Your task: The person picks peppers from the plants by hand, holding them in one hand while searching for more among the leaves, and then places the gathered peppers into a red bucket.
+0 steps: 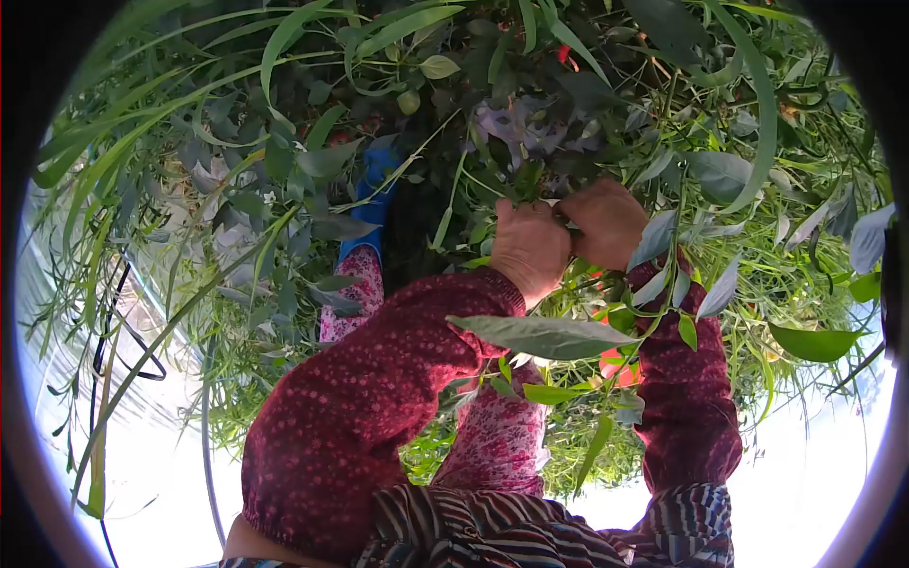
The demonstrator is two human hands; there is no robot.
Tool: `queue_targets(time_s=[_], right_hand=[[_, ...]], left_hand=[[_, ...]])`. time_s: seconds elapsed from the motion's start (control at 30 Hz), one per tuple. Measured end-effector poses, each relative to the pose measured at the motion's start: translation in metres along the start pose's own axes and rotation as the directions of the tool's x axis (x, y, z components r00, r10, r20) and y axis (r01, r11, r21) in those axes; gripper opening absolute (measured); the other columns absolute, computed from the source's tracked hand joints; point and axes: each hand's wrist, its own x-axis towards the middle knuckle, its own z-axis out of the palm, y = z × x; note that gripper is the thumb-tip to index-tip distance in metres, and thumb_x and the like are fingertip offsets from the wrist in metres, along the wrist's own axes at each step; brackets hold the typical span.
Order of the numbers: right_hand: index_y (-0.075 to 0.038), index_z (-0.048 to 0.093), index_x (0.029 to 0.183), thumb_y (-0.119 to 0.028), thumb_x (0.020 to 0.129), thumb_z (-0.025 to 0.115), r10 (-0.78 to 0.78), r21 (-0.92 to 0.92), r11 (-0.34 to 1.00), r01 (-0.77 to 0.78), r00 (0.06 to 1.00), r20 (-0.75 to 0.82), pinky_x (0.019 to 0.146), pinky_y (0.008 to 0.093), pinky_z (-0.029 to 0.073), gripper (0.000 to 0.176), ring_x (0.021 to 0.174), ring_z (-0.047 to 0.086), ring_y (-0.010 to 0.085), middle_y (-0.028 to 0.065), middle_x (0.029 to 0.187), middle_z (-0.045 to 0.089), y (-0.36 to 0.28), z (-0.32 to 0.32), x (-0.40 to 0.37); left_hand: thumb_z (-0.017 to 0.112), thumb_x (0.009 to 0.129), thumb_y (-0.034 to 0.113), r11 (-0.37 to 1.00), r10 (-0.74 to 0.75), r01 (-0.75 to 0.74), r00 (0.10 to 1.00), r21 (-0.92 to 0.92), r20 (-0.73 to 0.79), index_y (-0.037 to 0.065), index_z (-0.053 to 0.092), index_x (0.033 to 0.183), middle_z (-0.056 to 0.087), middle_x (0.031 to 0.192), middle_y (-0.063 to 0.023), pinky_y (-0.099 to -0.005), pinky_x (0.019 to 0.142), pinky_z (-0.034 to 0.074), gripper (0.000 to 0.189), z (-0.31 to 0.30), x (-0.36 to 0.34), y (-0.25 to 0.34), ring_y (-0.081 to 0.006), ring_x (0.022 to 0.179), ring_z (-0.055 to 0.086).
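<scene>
My left hand (530,248) and my right hand (603,222) meet in the middle of the view, low among leafy plants. Both have their fingers curled in and nearly touch each other. Whatever is pinched between them is hidden by the fingers. Just beyond the hands are green leaves (530,175) and a pale, crumpled patch (521,128) on the dark ground. A broad leaf (554,337) hangs in front of my left wrist. More drooping leaves (653,237) partly cover my right hand and forearm.
Dense stems and long grass blades (757,104) surround the arms. A blue boot (377,194) and a flowered trouser leg (355,289) are at left. Red patches (620,367) show below the hands. A black cable (99,350) and clear sheeting (57,312) are at far left.
</scene>
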Motion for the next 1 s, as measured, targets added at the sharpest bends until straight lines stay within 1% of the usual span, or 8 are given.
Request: queue_targets(time_s=[0.17, 0.2, 0.33, 0.47, 0.7, 0.77, 0.9, 1.0], right_hand=[[-0.013, 0.066, 0.081, -0.023, 0.065, 0.064, -0.013, -0.126, 0.992, 0.017, 0.999, 0.034, 0.09, 0.0391, 0.037, 0.019, 0.088, 0.058, 0.0261, 0.0055, 0.081, 0.062, 0.012, 0.023, 0.004], [-0.014, 0.066, 0.079, -0.024, 0.066, 0.063, 0.094, -0.262, 0.959, -0.11, 0.993, -0.073, 0.091, 0.0385, 0.036, 0.017, 0.088, 0.057, 0.0248, 0.0043, 0.081, 0.062, 0.036, 0.063, 0.0], [-0.02, 0.066, 0.078, -0.031, 0.07, 0.06, 0.035, -0.153, 0.986, -0.068, 0.977, -0.208, 0.095, 0.0359, 0.033, 0.015, 0.087, 0.057, 0.0202, 0.0014, 0.082, 0.063, 0.072, 0.096, -0.014], [-0.021, 0.066, 0.089, -0.028, 0.07, 0.062, 0.088, -0.211, 0.975, -0.067, 0.992, 0.092, 0.095, 0.0384, 0.035, 0.021, 0.086, 0.059, 0.0237, 0.0043, 0.085, 0.063, 0.019, 0.034, 0.001], [-0.018, 0.061, 0.104, -0.026, 0.075, 0.06, 0.176, -0.099, 0.98, -0.173, 0.984, 0.023, 0.09, 0.0386, 0.043, 0.03, 0.094, 0.059, 0.0242, 0.0081, 0.093, 0.063, 0.005, 0.042, 0.031], [-0.019, 0.059, 0.107, -0.029, 0.081, 0.055, 0.119, -0.229, 0.967, -0.108, 0.992, 0.034, 0.089, 0.0334, 0.046, 0.028, 0.098, 0.06, 0.0211, 0.0064, 0.098, 0.062, 0.006, 0.043, 0.035], [-0.014, 0.058, 0.108, -0.025, 0.065, 0.067, 0.087, -0.355, 0.916, -0.188, 0.955, -0.283, 0.095, 0.044, 0.036, 0.045, 0.102, 0.055, 0.0243, 0.0058, 0.098, 0.059, 0.002, 0.053, 0.038], [-0.015, 0.057, 0.108, -0.022, 0.065, 0.064, 0.146, -0.239, 0.953, -0.187, 0.972, -0.182, 0.095, 0.0406, 0.037, 0.043, 0.102, 0.055, 0.0229, 0.0046, 0.103, 0.058, -0.023, 0.024, 0.058]], left_hand=[[0.059, 0.074, 0.024, 0.996, 0.052, -0.042, 0.991, -0.083, 0.121, 0.01, 0.064, 0.088, 0.058, 0.092, -0.0087, -0.0511, 0.088, 0.03, 0.02, 0.001, -0.007, -0.004, -0.0257, 0.086, 0.058], [0.06, 0.075, 0.025, 0.969, 0.152, -0.126, 0.982, 0.212, -0.111, 0.011, 0.063, 0.09, 0.059, 0.089, -0.0073, -0.0528, 0.088, 0.029, 0.021, 0.01, -0.011, -0.005, -0.0246, 0.086, 0.058], [0.065, 0.073, 0.026, 0.923, 0.173, -0.301, 0.881, -0.239, -0.44, 0.009, 0.057, 0.097, 0.06, 0.079, -0.0052, -0.0478, 0.083, 0.038, 0.031, 0.014, -0.016, 0.006, -0.0259, 0.081, 0.06], [0.064, 0.074, 0.014, 0.822, 0.013, -0.126, 0.979, -0.556, -0.202, 0.004, 0.05, 0.091, 0.06, 0.079, -0.0161, -0.0412, 0.065, 0.049, 0.025, -0.039, -0.009, -0.035, -0.0325, 0.074, 0.061], [0.063, 0.074, 0.012, 0.936, 0.216, -0.019, 0.82, 0.353, -0.53, 0.004, 0.056, 0.097, 0.061, 0.087, -0.0119, -0.0373, 0.065, 0.052, 0.026, -0.113, 0.063, -0.144, -0.027, 0.078, 0.064], [0.058, 0.077, 0.01, 0.802, 0.029, 0.071, 0.987, 0.593, -0.157, 0.002, 0.057, 0.102, 0.062, 0.09, -0.0137, -0.038, 0.066, 0.052, 0.026, -0.146, 0.064, -0.167, -0.027, 0.08, 0.064], [0.057, 0.079, 0.013, 0.967, -0.252, 0.255, 0.948, -0.01, -0.197, 0.005, 0.055, 0.117, 0.062, 0.098, -0.0175, -0.0409, 0.084, 0.046, 0.039, -0.179, 0.045, -0.197, -0.0353, 0.093, 0.059], [0.053, 0.086, 0.016, 0.912, 0.02, 0.064, 0.979, 0.405, -0.201, 0.001, 0.053, 0.116, 0.062, 0.097, -0.0165, -0.0339, 0.074, 0.049, 0.034, -0.189, 0.032, -0.23, -0.024, 0.084, 0.063]])
